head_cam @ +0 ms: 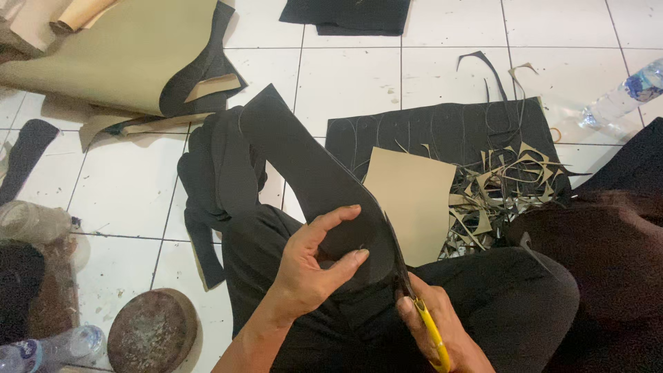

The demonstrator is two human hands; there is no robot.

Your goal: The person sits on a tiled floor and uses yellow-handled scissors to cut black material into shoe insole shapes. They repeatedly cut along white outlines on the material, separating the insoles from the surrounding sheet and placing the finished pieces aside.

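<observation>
My left hand (312,266) grips a long black piece of sheet material (304,173), thumb on top near its lower end, holding it up over my lap. My right hand (442,331) is closed on yellow-handled scissors (429,330), whose dark blades (398,257) run along the right edge of the black piece. A tan flap (414,200) of the sheet's underside hangs to the right of the blades.
A black mat (428,131) with several tan and black offcuts (504,186) lies ahead on the white tiled floor. More cut black pieces (214,173) hang at left. Rolled tan sheets (103,48) are far left, plastic bottles (621,97) (48,349) and a round rusty disc (152,331) nearby.
</observation>
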